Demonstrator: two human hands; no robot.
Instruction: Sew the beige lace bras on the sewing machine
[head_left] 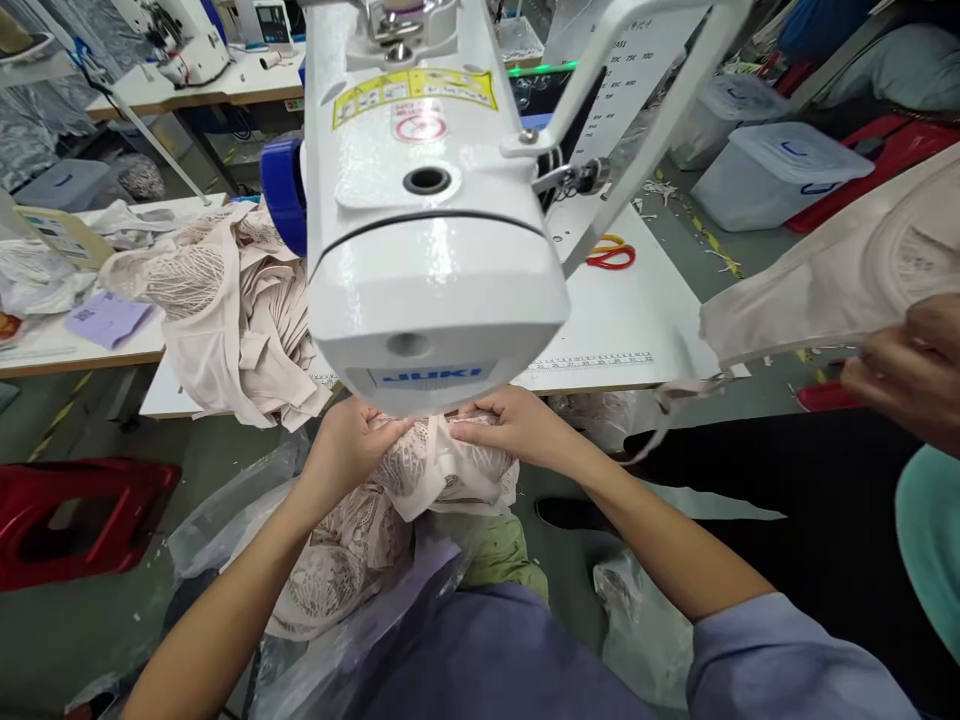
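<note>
A beige lace bra [442, 470] hangs at the front edge of the table, below the head of the white sewing machine [439, 290]. My left hand [360, 435] grips its left side, thumb lying on the lace. On the other side my right hand [510, 425] holds the bra the same way, thumb pointing inward. The machine head hides the bra's upper edge and some of my fingertips. More lace bras [337, 560] lie in a clear plastic bag on my lap, just below my left hand.
A pile of beige bra pieces [240, 310] covers the table's left part. Scissors [611, 255] with red and yellow handles lie right of the machine. Another person's hand [915, 360] holds a beige garment [832, 270] at right. A red stool [82, 515] stands at left.
</note>
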